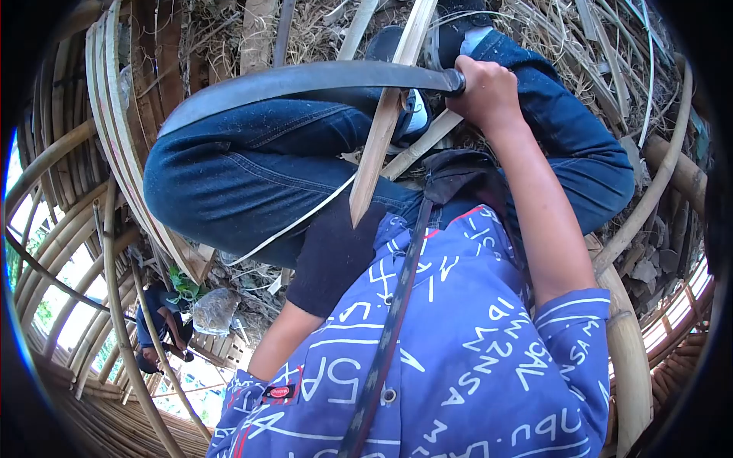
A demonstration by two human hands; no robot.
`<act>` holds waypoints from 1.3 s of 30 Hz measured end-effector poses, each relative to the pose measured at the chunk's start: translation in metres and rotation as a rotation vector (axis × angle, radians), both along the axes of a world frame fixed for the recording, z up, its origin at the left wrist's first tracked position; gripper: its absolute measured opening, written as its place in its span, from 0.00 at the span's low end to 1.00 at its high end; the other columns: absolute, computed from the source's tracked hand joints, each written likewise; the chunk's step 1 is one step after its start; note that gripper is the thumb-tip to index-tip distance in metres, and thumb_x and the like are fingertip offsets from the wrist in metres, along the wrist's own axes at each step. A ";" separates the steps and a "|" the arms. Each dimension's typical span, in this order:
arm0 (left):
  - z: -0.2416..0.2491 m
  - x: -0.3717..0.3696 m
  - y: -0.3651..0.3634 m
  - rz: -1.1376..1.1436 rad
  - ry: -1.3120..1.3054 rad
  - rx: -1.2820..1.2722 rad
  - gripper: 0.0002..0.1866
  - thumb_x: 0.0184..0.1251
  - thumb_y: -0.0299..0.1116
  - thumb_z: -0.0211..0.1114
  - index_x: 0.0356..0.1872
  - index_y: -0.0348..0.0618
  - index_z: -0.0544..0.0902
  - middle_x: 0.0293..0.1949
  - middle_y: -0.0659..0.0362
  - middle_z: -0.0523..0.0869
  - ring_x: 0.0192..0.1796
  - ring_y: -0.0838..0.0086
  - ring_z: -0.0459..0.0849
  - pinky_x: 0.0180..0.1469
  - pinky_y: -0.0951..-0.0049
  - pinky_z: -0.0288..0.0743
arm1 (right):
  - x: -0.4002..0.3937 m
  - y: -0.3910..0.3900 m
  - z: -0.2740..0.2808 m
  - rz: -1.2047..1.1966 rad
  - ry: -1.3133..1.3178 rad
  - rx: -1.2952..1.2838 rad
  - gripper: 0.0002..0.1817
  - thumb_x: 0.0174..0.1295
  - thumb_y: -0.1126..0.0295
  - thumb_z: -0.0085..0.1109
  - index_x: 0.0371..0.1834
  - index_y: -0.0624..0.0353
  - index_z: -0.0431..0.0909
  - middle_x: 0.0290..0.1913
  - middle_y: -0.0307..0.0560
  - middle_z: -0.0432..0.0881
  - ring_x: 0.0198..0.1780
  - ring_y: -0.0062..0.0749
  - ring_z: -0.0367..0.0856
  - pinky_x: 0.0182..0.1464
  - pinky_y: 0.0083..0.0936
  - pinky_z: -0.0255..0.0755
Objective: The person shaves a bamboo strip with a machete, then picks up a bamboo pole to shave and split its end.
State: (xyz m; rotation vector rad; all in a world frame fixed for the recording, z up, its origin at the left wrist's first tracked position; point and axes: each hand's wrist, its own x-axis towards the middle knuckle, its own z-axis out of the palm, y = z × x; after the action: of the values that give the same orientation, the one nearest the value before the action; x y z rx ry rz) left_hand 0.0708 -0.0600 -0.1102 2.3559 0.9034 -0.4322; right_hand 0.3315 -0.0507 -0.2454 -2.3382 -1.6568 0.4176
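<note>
My right hand [489,91], bare, is wrapped round the handle of a machete [305,79]. Its long curved blade reaches left across my legs and crosses over a split bamboo strip [377,145]. My left hand [336,252] wears a black glove and is closed on the near end of that strip, by my lap. The strip's pointed tip shows over the glove; most of the left fingers are hard to make out against the dark jeans. The strip slants away from me, past my shoes, to the top of the view.
Bamboo shavings and dry scraps [206,46] cover the ground around my legs. Long split slats [114,99] stand at the left. Bamboo poles [628,374] rise at the right. Another person [162,324] is at the lower left, near a clear plastic bag [214,311].
</note>
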 end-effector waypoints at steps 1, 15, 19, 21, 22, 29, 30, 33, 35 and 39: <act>0.000 0.000 0.000 0.007 -0.024 -0.001 0.19 0.47 0.23 0.62 0.46 0.43 0.81 0.32 0.45 0.78 0.32 0.53 0.82 0.33 0.58 0.74 | 0.000 -0.001 -0.004 -0.009 -0.006 0.006 0.08 0.41 0.65 0.61 0.26 0.52 0.77 0.24 0.52 0.81 0.31 0.50 0.82 0.35 0.43 0.77; 0.001 0.002 -0.002 0.097 -0.024 -0.019 0.18 0.49 0.24 0.62 0.45 0.44 0.81 0.34 0.44 0.76 0.32 0.54 0.82 0.32 0.59 0.75 | 0.015 0.006 -0.003 0.008 -0.053 0.005 0.11 0.39 0.62 0.63 0.26 0.52 0.77 0.27 0.54 0.81 0.34 0.53 0.81 0.38 0.44 0.76; 0.002 -0.004 -0.001 -0.035 -0.061 0.090 0.15 0.55 0.28 0.60 0.46 0.47 0.80 0.37 0.44 0.76 0.31 0.54 0.81 0.29 0.59 0.75 | 0.013 0.005 0.007 0.015 -0.028 0.028 0.11 0.34 0.64 0.66 0.21 0.54 0.76 0.24 0.55 0.80 0.31 0.53 0.81 0.36 0.43 0.76; 0.002 -0.004 0.000 -0.010 -0.082 0.073 0.16 0.54 0.27 0.60 0.46 0.46 0.80 0.36 0.44 0.76 0.31 0.54 0.81 0.31 0.59 0.75 | 0.019 0.006 0.005 0.035 -0.062 0.067 0.11 0.35 0.63 0.66 0.22 0.53 0.77 0.24 0.54 0.81 0.31 0.52 0.81 0.36 0.43 0.76; 0.002 -0.005 -0.002 -0.009 -0.077 0.068 0.16 0.54 0.27 0.60 0.46 0.46 0.80 0.36 0.44 0.76 0.31 0.54 0.81 0.31 0.59 0.75 | 0.020 0.003 0.006 0.036 -0.057 0.062 0.11 0.35 0.63 0.66 0.22 0.53 0.77 0.24 0.54 0.81 0.31 0.52 0.81 0.36 0.43 0.76; 0.006 -0.002 -0.002 0.027 -0.102 0.023 0.18 0.49 0.26 0.63 0.46 0.42 0.80 0.34 0.46 0.77 0.32 0.56 0.80 0.32 0.60 0.74 | 0.033 0.008 0.015 0.029 -0.074 0.121 0.09 0.42 0.62 0.65 0.28 0.48 0.82 0.27 0.50 0.83 0.31 0.48 0.83 0.35 0.40 0.78; 0.006 -0.003 -0.002 0.024 -0.102 0.056 0.19 0.46 0.25 0.66 0.45 0.41 0.80 0.32 0.47 0.78 0.31 0.57 0.80 0.31 0.61 0.73 | 0.033 0.009 0.013 0.035 -0.070 0.124 0.09 0.42 0.62 0.65 0.28 0.48 0.82 0.27 0.50 0.83 0.31 0.48 0.83 0.35 0.40 0.78; 0.011 -0.005 0.003 0.015 -0.128 -0.003 0.18 0.53 0.28 0.62 0.48 0.43 0.79 0.35 0.45 0.76 0.33 0.54 0.80 0.34 0.58 0.73 | 0.035 0.009 0.014 0.025 -0.042 0.142 0.12 0.41 0.59 0.66 0.30 0.50 0.83 0.28 0.51 0.83 0.33 0.48 0.83 0.38 0.37 0.79; 0.016 -0.006 0.005 0.030 -0.110 -0.031 0.18 0.53 0.28 0.61 0.48 0.43 0.79 0.35 0.44 0.75 0.33 0.54 0.80 0.34 0.58 0.73 | 0.055 0.000 -0.010 -0.002 -0.119 0.099 0.11 0.44 0.60 0.62 0.31 0.50 0.81 0.30 0.52 0.83 0.35 0.51 0.82 0.39 0.41 0.77; 0.018 -0.011 0.004 -0.014 -0.117 -0.017 0.17 0.54 0.27 0.61 0.48 0.42 0.79 0.36 0.44 0.76 0.34 0.53 0.80 0.34 0.57 0.72 | 0.094 -0.017 -0.013 -0.179 -0.184 -0.171 0.14 0.51 0.56 0.56 0.36 0.50 0.81 0.36 0.54 0.83 0.42 0.55 0.80 0.45 0.45 0.74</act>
State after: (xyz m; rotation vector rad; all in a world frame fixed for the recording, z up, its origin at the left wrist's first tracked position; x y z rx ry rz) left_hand 0.0596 -0.0564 -0.0923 2.3467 0.8270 -0.3031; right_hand 0.4253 -0.0676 -0.2582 -2.6967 -1.5225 0.3280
